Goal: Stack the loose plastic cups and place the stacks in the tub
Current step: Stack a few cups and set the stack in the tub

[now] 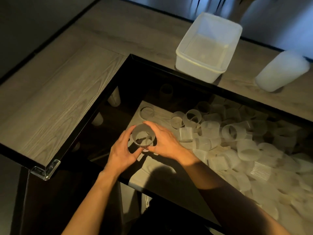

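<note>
Wood worktop at left. Left hand curls around the near side of a clear cup, and right hand grips its far side, both fingers bent on it; cannot tell if more cups are nested inside. Loose cups are heaped to the right in the recess. Tub sits well apart, no stacks visible inside. Step: stacking. Next likely needs one hand freed for another cup.
</note>
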Demonstrator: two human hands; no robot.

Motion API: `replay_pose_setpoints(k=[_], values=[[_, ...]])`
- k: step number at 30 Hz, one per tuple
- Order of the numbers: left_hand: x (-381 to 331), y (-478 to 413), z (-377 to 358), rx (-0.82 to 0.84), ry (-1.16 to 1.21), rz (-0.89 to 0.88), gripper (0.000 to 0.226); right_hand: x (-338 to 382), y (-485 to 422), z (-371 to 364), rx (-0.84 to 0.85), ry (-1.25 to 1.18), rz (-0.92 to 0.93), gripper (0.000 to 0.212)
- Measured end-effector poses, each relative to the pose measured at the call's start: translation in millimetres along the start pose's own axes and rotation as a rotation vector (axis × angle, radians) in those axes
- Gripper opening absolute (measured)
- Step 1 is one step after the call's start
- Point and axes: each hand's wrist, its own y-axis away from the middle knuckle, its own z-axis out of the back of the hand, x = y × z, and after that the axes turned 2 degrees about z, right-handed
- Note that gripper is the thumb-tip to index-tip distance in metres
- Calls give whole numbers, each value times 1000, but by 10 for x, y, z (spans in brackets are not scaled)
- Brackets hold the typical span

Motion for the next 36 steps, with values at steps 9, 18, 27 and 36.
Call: replay_pose_setpoints(k=[9, 18, 27, 36], values=[[-866, -300, 105, 70, 2, -329, 90, -24, 498, 909, -221, -34, -45, 95], [-2137, -425, -360, 164, 166, -521, 89, -286, 1440, 1980, -406, -41, -133, 99], [-3331, -511, -671, 171, 195, -660, 79, -500, 2219, 2936, -527, -52, -133, 93], [-4111, -720, -603, 78, 187, -763, 74, -532, 2322, 3684, -620, -15, -54, 94]])
